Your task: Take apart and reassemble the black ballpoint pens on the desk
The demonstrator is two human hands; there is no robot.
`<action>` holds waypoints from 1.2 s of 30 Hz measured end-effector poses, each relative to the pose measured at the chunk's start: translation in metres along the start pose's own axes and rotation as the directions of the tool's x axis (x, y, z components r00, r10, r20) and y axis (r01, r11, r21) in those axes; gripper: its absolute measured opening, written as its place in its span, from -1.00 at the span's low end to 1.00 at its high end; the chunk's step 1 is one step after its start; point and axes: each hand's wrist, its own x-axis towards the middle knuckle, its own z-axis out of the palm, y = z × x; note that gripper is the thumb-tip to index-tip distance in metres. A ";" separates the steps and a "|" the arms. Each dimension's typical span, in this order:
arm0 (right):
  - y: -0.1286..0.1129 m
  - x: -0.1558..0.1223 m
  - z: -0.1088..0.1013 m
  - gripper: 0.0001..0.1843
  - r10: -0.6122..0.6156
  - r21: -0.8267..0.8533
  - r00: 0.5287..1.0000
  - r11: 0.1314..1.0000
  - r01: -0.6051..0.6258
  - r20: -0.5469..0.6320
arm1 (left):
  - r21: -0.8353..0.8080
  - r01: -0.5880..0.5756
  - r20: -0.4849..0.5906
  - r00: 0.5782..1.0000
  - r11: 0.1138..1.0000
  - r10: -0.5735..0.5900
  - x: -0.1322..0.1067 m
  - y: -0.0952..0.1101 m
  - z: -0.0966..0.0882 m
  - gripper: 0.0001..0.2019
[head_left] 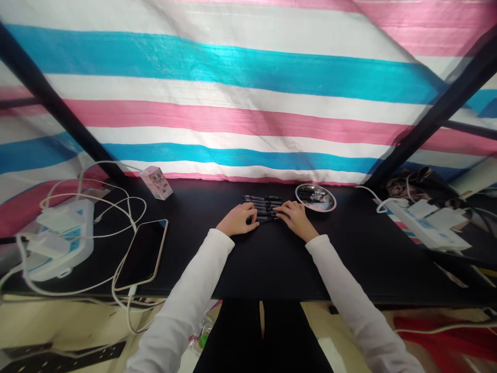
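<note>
Several black pens (262,206) lie side by side in a row across the black table, roughly parallel. At their left ends is my left hand (237,219), its fingers curled and its thumb near the closest pen. My right hand (295,218) grips the right ends, fingers bent over them. The fingertips partly hide the pen ends. Just behind my right hand stands a round metal bowl (331,206) with more dark pens (310,196) inside.
On the left lie a phone (143,254) on a charging cable, a white power strip (83,233) with tangled cords, and a small pink box (156,182). Another power strip (430,225) is at the right. A striped sheet (248,119) hangs behind the black table (267,269).
</note>
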 end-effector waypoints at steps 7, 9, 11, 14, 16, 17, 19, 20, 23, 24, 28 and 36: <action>-0.003 0.000 -0.001 -0.79 -0.037 0.032 0.998 0.999 0.036 0.043 | -0.034 0.047 -0.018 0.999 0.998 -0.047 0.001 -0.002 0.003 -0.84; -0.003 0.000 -0.001 -0.80 -0.031 0.039 0.998 0.999 0.029 0.050 | -0.047 0.050 -0.014 0.999 0.998 -0.051 0.001 -0.002 0.003 -0.84; -0.003 0.000 -0.001 -0.79 -0.024 0.038 0.998 0.999 0.021 0.054 | -0.057 0.047 -0.010 0.999 0.997 -0.047 0.001 -0.002 0.004 -0.85; -0.002 0.000 0.000 -0.77 -0.027 0.031 0.998 0.999 0.025 0.053 | -0.069 0.035 -0.012 0.999 0.997 -0.035 0.001 -0.002 0.005 -0.85; -0.001 -0.001 0.001 -0.75 -0.037 0.020 0.998 0.999 0.036 0.053 | -0.074 0.020 -0.013 1.000 0.997 -0.021 0.002 -0.003 0.005 -0.86; -0.001 -0.001 0.001 -0.74 -0.042 0.013 0.998 0.999 0.042 0.055 | -0.075 0.012 -0.011 1.000 0.997 -0.012 0.002 -0.004 0.006 -0.86; 0.000 -0.001 0.002 -0.73 -0.054 -0.003 0.997 0.999 0.054 0.063 | -0.080 0.002 -0.007 1.000 0.997 -0.002 0.002 -0.005 0.006 -0.86; 0.000 -0.001 0.003 -0.73 -0.058 -0.011 0.996 0.998 0.059 0.068 | -0.086 0.001 -0.008 1.000 0.996 -0.002 0.002 -0.005 0.006 -0.86; 0.000 -0.001 0.003 -0.73 -0.061 -0.019 0.995 0.998 0.062 0.075 | -0.114 0.006 -0.013 1.000 0.993 -0.007 0.003 -0.007 0.007 -0.86; 0.000 -0.001 0.003 -0.73 -0.059 -0.014 0.996 0.998 0.060 0.074 | -0.123 0.007 -0.015 1.000 0.992 -0.009 0.003 -0.007 0.007 -0.86; -0.001 -0.001 0.002 -0.75 -0.045 0.010 0.997 0.999 0.044 0.062 | -0.154 0.012 -0.014 1.000 0.988 -0.015 0.003 -0.008 0.007 -0.87; -0.001 -0.002 0.002 -0.80 -0.032 0.035 0.997 0.999 0.029 0.070 | -0.162 0.008 -0.028 1.000 0.987 -0.012 0.002 -0.010 0.008 -0.88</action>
